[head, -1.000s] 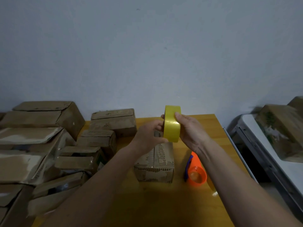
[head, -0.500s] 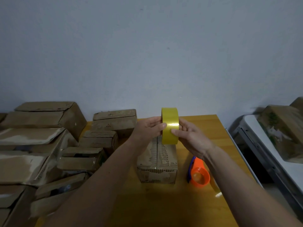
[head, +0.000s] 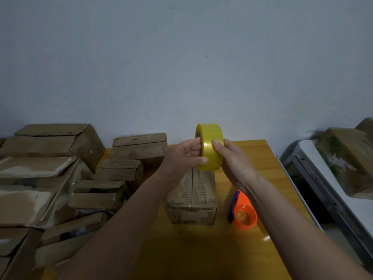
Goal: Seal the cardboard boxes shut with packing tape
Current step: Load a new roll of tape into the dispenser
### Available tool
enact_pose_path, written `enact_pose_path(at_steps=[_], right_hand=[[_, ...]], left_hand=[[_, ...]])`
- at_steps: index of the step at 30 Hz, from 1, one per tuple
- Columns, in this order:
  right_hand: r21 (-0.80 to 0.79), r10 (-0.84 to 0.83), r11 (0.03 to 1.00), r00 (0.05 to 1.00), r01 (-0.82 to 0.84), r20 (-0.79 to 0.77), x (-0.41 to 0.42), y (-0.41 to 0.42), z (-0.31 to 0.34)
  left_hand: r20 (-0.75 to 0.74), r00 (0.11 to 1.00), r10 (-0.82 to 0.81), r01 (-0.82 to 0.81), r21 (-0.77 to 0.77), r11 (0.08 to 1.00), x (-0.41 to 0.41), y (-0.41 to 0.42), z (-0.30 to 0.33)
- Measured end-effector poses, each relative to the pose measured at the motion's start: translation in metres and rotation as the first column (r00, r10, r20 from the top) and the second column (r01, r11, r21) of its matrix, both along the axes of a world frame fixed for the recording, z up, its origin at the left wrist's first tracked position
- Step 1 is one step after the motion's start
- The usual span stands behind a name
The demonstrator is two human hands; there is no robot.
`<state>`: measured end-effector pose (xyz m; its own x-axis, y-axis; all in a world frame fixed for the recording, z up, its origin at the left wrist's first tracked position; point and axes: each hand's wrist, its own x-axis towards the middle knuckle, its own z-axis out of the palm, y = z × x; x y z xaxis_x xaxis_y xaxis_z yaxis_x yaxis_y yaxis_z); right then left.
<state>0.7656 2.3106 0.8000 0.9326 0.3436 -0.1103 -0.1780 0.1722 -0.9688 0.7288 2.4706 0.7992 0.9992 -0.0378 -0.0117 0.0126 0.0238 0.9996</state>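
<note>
Both hands hold a yellow roll of packing tape (head: pixel 210 147) in the air, directly above the far end of the small cardboard box (head: pixel 192 196) that stands in the middle of the wooden table (head: pixel 252 158). The left hand (head: pixel 181 156) grips the roll from its open side, fingers reaching toward the core and thumb laid along the lower edge of the tape band. The right hand (head: pixel 235 160) cups the opposite side with its thumb pressed flat on the outer band. That thumb placement suggests the person is feeling the smooth surface for the loose end of the tape, which would explain why the roll is raised toward the eyes rather than set on the box; no free end is visible.

The box below has its flaps closed, a seam running down the middle of its top. Whether any fresh tape already crosses it cannot be told.

Just to the right of that box lies an orange tape dispenser (head: pixel 243 211) with a blue blade guard, empty of a roll and near the right forearm, probably waiting to take this one.

To the left of the box, a heap of larger cardboard boxes (head: pixel 60 178) crowds the table edge, likely the remaining work
</note>
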Motion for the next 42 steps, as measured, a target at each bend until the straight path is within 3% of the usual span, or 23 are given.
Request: enact_pose_path(at_steps=[3, 5, 6, 8, 11, 14, 15, 17, 19, 22, 25, 28, 42], right_hand=[[-0.063, -0.004, 0.998, 1.000, 0.006, 0.028, 0.001, -0.007, 0.008], [-0.225, -0.050, 0.971, 0.987, 0.084, 0.152, 0.004, -0.015, 0.014], [-0.355, -0.011, 0.929, 0.966, 0.106, 0.260, 0.006, -0.019, 0.018], [-0.585, 0.230, 0.808, 0.878, 0.068, 0.420, 0.011, -0.024, 0.022], [-0.691, 0.408, 0.712, 0.875, -0.125, 0.262, 0.013, -0.022, 0.030], [-0.518, 0.318, 0.830, 0.939, -0.208, 0.133, 0.010, -0.018, 0.025], [-0.465, 0.258, 0.868, 0.957, -0.172, 0.129, 0.006, -0.016, 0.022], [-0.360, 0.179, 0.923, 0.980, -0.135, 0.092, 0.002, -0.015, 0.015], [-0.292, 0.194, 0.941, 0.980, -0.170, 0.054, -0.004, -0.012, 0.012], [-0.289, 0.252, 0.930, 0.966, -0.228, 0.049, -0.008, -0.009, 0.015], [-0.332, 0.310, 0.902, 0.949, -0.276, 0.056, -0.008, -0.008, 0.022], [-0.388, 0.239, 0.902, 0.968, -0.190, 0.082, -0.011, -0.002, 0.023], [-0.158, 0.175, 0.973, 0.984, -0.170, 0.020, -0.023, -0.005, 0.020]], left_hand=[[0.001, 0.997, -0.079, 0.079, -0.001, 0.997, -0.001, 0.005, 0.003], [-0.016, 0.992, -0.124, 0.124, -0.016, 0.992, -0.002, 0.011, 0.009], [-0.029, 0.990, -0.140, 0.140, 0.004, 0.990, 0.000, 0.015, 0.013], [-0.056, 0.980, -0.190, 0.195, 0.093, 0.976, 0.004, 0.023, 0.021], [-0.085, 0.976, -0.199, 0.210, 0.147, 0.967, 0.007, 0.026, 0.029], [-0.049, 0.990, -0.129, 0.135, 0.149, 0.980, 0.006, 0.023, 0.031], [-0.023, 0.993, -0.115, 0.117, 0.247, 0.962, 0.005, 0.024, 0.031], [0.004, 0.984, -0.179, 0.147, 0.553, 0.820, 0.005, 0.022, 0.026], [0.121, 0.976, -0.179, 0.049, 0.682, 0.730, 0.007, 0.016, 0.014], [0.263, 0.964, -0.028, -0.148, 0.624, 0.767, 0.012, 0.010, 0.005], [0.339, 0.940, -0.032, -0.215, 0.663, 0.717, 0.014, 0.006, 0.003], [0.349, 0.937, -0.030, -0.223, 0.658, 0.719, 0.013, 0.000, 0.004], [0.341, 0.940, 0.007, -0.233, 0.626, 0.744, 0.012, -0.001, 0.009]])
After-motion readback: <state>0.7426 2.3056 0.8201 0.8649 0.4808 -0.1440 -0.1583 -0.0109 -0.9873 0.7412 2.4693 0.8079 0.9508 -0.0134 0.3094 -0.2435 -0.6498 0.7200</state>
